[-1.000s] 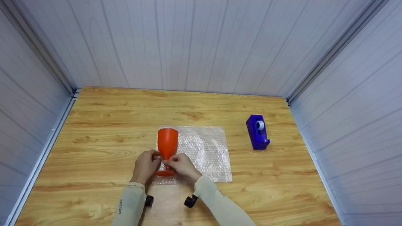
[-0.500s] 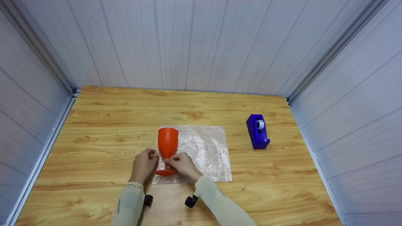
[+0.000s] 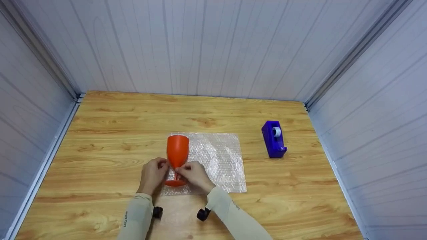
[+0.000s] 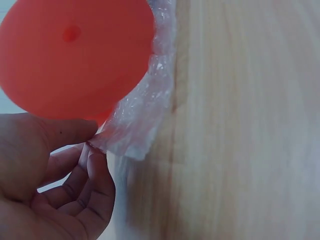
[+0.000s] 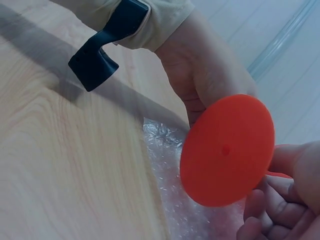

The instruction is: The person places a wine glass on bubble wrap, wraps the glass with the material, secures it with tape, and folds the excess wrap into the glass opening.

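Note:
An orange plastic goblet [image 3: 178, 148] lies on its side along the left part of a bubble wrap sheet [image 3: 217, 163], bowl away from me and foot toward me. My right hand [image 3: 196, 174] pinches its stem between thumb and fingers. On the sheet's left edge, my left hand [image 3: 153, 174] pinches the bubble wrap between thumb and forefinger, just beside the goblet. The left wrist view shows the round foot [image 4: 75, 65] above the thumb, with the wrap [image 4: 140, 120] reaching the fingertips. In the right wrist view the foot [image 5: 227, 152] partly covers the left hand.
A blue tape dispenser [image 3: 274, 140] with a roll of clear tape stands right of the bubble wrap on the wood-grain table [image 3: 116, 133]. White panel walls [image 3: 200, 50] close in the back and both sides.
My left hand has drawn slightly left, a little off the goblet. The right hand has stayed on the stem, and the goblet has barely shifted.

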The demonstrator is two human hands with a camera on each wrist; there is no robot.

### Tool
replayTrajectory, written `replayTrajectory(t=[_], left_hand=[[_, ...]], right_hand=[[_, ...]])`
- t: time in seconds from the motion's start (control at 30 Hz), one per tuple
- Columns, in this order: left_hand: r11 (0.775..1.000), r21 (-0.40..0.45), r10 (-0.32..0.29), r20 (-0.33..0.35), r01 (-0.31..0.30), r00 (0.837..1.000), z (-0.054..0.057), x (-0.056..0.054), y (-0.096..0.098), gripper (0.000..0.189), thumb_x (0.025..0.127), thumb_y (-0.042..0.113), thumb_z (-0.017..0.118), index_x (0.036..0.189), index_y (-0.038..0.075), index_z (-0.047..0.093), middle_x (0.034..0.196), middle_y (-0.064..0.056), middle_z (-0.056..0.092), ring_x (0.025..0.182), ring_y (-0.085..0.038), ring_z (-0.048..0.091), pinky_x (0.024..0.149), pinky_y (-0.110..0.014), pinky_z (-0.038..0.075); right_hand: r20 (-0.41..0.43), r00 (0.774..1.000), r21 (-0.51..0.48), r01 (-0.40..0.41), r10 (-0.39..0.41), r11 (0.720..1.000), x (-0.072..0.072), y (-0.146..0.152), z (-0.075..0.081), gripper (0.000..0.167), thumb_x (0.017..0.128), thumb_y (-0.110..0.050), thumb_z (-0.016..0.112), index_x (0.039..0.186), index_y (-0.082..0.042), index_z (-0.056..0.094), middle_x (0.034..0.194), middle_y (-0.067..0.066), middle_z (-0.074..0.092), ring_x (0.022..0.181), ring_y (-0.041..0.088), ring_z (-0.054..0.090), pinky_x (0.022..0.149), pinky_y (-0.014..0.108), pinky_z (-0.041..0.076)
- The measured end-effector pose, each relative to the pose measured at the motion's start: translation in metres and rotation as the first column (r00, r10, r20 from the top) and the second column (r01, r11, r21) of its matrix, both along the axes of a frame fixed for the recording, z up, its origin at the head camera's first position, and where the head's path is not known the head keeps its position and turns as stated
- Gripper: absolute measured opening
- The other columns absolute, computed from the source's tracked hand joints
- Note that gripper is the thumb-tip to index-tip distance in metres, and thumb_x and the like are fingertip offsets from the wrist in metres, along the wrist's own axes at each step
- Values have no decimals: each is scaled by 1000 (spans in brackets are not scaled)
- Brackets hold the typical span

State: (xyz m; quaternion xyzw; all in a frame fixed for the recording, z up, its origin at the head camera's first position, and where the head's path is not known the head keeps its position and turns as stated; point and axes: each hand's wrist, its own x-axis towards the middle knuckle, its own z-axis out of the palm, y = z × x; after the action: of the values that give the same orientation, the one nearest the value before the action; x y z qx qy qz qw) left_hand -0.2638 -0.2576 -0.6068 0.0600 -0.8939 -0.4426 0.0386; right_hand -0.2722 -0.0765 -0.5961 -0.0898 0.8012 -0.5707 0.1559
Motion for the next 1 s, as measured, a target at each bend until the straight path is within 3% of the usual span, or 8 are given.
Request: replayTrajectory(t=[0.17,0.3,0.4,0.53,0.8,0.87,1.0], left_hand=[[999,32,-1,34,0,999,3,0,1,17,94,9,68,106,-1,74,86,-7,66,78,-24,58,71,-35,50],[999,38,-6,30,5,1000,4,0,3,19,94,9,67,108,-1,73,87,-7,66,81,-24,59,75,-38,52],[999,34,-4,10,4,1000,4,0,4,20,93,9,68,109,-1,73,86,-7,65,81,-24,59,77,-39,52],[999,45,-11,-5,11,1000,3,0,5,22,93,9,68,113,-1,72,86,-6,64,82,-24,59,76,-39,52],[995,95,-40,34,36,999,6,-1,6,36,95,8,66,129,-3,63,94,-9,65,86,-24,59,78,-38,53],[992,119,-44,50,38,998,6,-1,7,40,95,7,65,133,-3,59,97,-10,65,88,-25,60,80,-39,53],[985,166,-50,58,40,997,6,0,7,44,95,7,64,135,-6,56,101,-13,66,91,-26,61,84,-40,53]], right_hand=[[-76,997,34,-1,3,999,-2,6,6,16,93,-18,72,85,-6,78,71,0,69,63,8,60,58,21,50],[-184,982,71,46,-33,996,-2,13,11,9,91,-16,73,86,-8,76,73,-6,66,64,4,56,59,21,49],[-289,955,66,87,-64,994,-1,17,15,4,90,-12,74,90,-9,73,78,-7,65,68,5,57,63,22,51],[-417,907,57,88,-57,994,0,19,19,13,89,-10,74,101,-7,69,93,0,64,81,12,61,71,23,53],[-524,850,72,95,-44,993,0,17,18,38,89,-9,74,125,-4,62,111,12,57,94,30,63,71,23,55],[-528,848,70,89,-39,994,-1,17,18,43,89,-7,73,130,-3,60,113,16,57,95,32,63,72,22,55],[-499,867,74,56,-11,996,0,17,18,48,90,-5,72,136,-2,57,116,20,56,96,32,63,74,22,55]])
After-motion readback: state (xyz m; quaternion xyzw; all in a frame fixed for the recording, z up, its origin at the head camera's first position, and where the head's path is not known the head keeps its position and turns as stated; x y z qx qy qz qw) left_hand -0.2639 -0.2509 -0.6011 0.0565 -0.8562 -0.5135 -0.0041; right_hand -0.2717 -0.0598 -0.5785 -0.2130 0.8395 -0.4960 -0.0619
